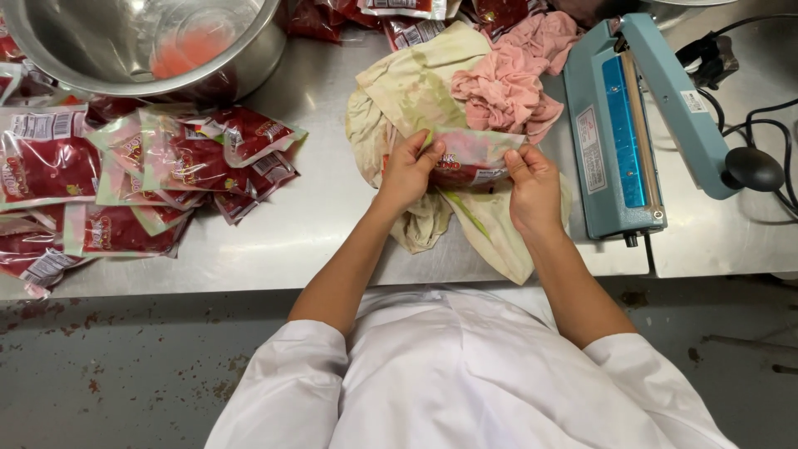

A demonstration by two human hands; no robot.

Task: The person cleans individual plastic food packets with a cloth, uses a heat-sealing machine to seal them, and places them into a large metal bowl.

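Head view: both the left hand (409, 170) and right hand (532, 185) pinch a red-filled sachet (468, 160) closed-fingered, over the stained cloth (416, 91) left of the blue heat sealer (619, 125). Squeezing too hard could likely burst its seam, smearing filling onto the steel table (316, 233).

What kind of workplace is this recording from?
Probably a small food-packing room. A blue tabletop heat sealer stands on a stainless steel table, a heap of sealed clear pouches of red filling lies to one side, and both hands, left and right, hold another red-filled pouch.
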